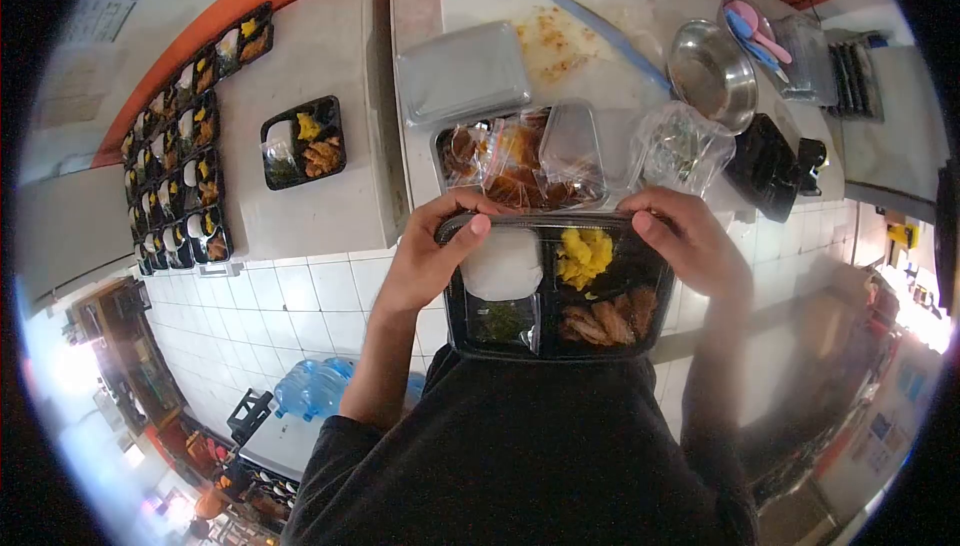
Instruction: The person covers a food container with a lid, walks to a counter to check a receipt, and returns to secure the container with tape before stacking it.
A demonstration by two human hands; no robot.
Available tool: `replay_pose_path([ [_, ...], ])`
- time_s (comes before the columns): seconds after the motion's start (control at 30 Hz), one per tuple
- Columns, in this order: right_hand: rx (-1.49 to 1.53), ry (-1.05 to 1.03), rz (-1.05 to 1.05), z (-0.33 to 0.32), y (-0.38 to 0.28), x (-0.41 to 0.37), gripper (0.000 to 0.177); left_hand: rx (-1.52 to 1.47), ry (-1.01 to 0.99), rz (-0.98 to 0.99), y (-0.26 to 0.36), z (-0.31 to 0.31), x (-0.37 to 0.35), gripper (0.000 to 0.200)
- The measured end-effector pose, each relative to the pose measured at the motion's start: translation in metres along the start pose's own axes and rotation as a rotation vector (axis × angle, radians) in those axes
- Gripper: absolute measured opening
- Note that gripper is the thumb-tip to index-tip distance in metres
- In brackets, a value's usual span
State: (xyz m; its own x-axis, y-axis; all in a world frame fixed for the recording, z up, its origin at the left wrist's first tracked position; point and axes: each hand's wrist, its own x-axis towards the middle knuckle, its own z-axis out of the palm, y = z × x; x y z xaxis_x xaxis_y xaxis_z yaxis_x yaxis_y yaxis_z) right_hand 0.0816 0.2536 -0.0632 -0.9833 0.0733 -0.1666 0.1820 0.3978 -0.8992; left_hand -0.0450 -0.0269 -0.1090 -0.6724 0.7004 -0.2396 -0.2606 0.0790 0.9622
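Black plastic meal tray (pixel 556 286), filled with rice, yellow food and meat, is held close to the person's chest. Left hand (pixel 430 256) and right hand (pixel 690 241) each clasp a far corner, thumbs pressing on its clear lid. Beyond it, a counter (pixel 310 216) holds more packed trays (pixel 185 161).

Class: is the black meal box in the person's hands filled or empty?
Filled: the meal box holds white rice, yellow food, greens and brown pieces in separate compartments.
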Motion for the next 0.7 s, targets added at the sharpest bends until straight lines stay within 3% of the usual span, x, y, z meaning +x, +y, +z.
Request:
replay_pose_path([
  [0.17,-0.153,-0.27,0.07,-0.011,-0.012,0.017,0.021,0.042,-0.017,-0.057,0.005,0.002,-0.001,0.023],
  [0.3,-0.041,-0.216,0.033,-0.004,-0.02,0.015,0.023,0.115,-0.043,0.01,0.007,0.001,-0.003,0.026],
  [0.37,-0.134,-0.248,-0.195,-0.002,-0.009,0.017,0.023,0.16,-0.099,0.028,0.006,-0.004,-0.002,0.026],
  [0.5,-0.234,-0.391,-0.106,-0.012,-0.026,0.026,0.025,0.177,-0.134,0.08,0.007,-0.002,-0.001,0.027],
  [0.57,-0.153,-0.496,-0.047,-0.019,-0.023,0.029,0.027,0.192,-0.135,0.059,0.011,-0.001,-0.001,0.028],
  [0.67,-0.018,-0.459,0.046,-0.031,-0.013,0.022,0.029,0.221,-0.186,0.085,0.018,0.0,-0.001,0.027],
  [0.7,0.198,-0.383,0.041,-0.03,0.009,0.016,0.031,0.237,-0.182,0.069,0.017,-0.002,-0.002,0.027],
])
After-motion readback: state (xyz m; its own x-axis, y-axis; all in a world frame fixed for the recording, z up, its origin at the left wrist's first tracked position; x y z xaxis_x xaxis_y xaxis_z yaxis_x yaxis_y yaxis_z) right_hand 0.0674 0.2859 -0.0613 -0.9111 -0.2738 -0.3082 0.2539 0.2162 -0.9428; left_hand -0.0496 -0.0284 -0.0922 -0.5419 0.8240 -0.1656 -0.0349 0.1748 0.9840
